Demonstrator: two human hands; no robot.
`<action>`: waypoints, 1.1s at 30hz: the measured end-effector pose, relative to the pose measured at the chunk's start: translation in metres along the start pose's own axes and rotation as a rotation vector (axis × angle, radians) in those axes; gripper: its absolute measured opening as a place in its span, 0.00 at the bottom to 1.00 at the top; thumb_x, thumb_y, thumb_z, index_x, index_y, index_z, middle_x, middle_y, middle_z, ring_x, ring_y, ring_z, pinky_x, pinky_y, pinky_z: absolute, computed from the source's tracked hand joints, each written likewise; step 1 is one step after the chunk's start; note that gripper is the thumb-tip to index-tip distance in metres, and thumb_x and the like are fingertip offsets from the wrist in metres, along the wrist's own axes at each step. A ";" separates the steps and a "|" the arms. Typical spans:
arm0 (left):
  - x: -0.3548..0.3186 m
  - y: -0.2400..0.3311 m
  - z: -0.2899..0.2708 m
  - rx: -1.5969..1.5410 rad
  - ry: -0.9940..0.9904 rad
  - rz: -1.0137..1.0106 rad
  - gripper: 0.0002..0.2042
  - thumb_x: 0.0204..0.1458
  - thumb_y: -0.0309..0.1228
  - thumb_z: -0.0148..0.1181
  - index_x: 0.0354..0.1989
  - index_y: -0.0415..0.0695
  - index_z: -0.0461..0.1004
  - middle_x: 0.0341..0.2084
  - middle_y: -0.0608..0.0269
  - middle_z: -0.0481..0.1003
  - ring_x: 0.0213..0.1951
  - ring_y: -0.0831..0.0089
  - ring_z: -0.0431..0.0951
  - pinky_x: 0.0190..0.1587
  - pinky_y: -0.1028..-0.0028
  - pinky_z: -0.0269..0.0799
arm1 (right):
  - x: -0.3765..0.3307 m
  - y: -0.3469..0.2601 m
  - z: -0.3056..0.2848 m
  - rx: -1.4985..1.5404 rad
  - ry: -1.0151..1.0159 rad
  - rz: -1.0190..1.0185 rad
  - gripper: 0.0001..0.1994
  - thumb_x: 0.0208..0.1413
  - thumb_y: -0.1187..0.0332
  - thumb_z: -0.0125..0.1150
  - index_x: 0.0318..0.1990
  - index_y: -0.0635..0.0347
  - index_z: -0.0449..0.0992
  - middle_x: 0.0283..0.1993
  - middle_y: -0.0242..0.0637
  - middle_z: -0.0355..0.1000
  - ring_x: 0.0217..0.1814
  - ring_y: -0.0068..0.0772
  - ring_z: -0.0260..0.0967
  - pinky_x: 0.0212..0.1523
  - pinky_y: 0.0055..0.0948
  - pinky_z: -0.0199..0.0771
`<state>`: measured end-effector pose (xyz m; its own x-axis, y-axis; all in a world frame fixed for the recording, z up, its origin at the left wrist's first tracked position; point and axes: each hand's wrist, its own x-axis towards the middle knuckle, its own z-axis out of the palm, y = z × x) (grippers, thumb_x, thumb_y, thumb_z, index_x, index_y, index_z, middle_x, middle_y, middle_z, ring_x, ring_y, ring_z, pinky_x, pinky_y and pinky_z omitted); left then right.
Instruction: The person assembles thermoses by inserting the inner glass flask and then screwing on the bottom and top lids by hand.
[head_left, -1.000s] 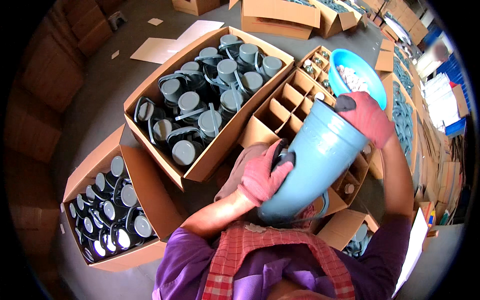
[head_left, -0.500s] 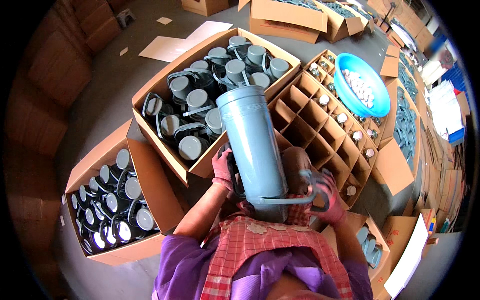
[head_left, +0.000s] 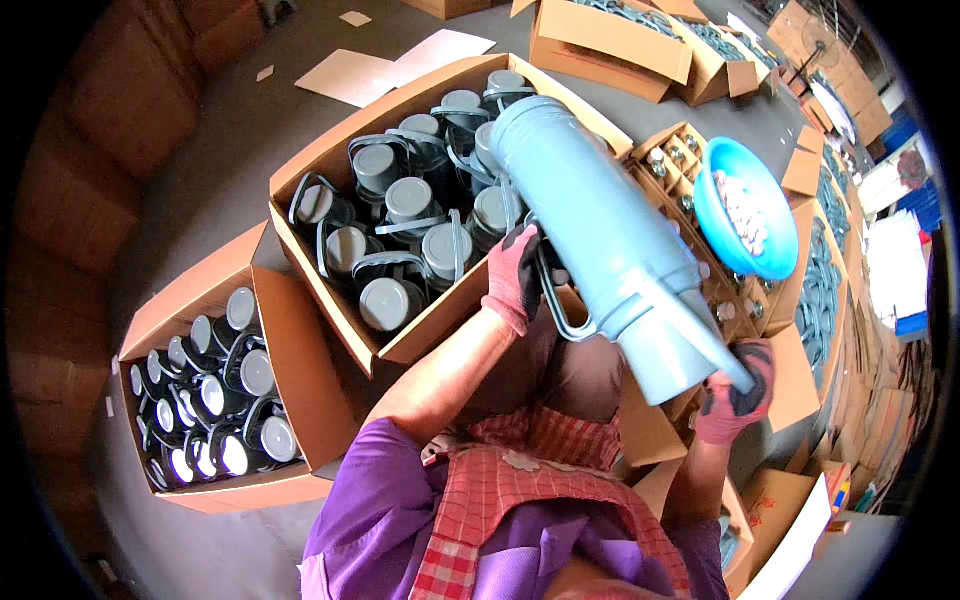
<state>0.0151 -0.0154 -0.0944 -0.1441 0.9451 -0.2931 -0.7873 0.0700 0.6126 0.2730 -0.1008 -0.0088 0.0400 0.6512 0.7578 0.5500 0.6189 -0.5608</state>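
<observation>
A blue-grey thermos jug [head_left: 600,220] is held tilted before me, its base end up and left, its lid end toward my right. My left hand [head_left: 512,280] is closed at the side handle, partly hidden behind the jug body. The swing handle's end is in the grip of my right hand [head_left: 737,392]. Both hands wear pink gloves with dark palms. Behind the jug stands a large carton [head_left: 425,340] packed with similar grey-lidded jugs. A divided carton [head_left: 682,135] holding glass liners is partly covered by the jug.
On the divided carton rests a bright blue basin [head_left: 712,215] of small pale pieces. Another carton [head_left: 310,370] of jugs stands at left. Cartons of blue-grey parts [head_left: 610,45] line the far side and right. Flat cardboard [head_left: 345,78] lies on the floor.
The jug has swung to the right and tilted further, with its base end now over the carton's right part. Both hands moved right with it, the left one upward.
</observation>
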 end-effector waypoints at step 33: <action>0.213 -0.049 -0.025 1.888 -0.295 0.523 0.36 0.47 0.53 0.51 0.59 0.37 0.58 0.55 0.42 0.62 0.58 0.52 0.59 0.62 0.60 0.51 | 0.085 0.106 0.433 -0.539 -1.397 -0.179 0.19 0.44 0.51 0.59 0.40 0.52 0.74 0.43 0.43 0.73 0.47 0.44 0.70 0.48 0.40 0.69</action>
<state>0.0084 0.1747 -0.2052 0.1326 0.9827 0.1297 0.8443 -0.1805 0.5046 -0.0271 0.2102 -0.1481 -0.6917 0.6608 -0.2912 0.7055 0.7045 -0.0772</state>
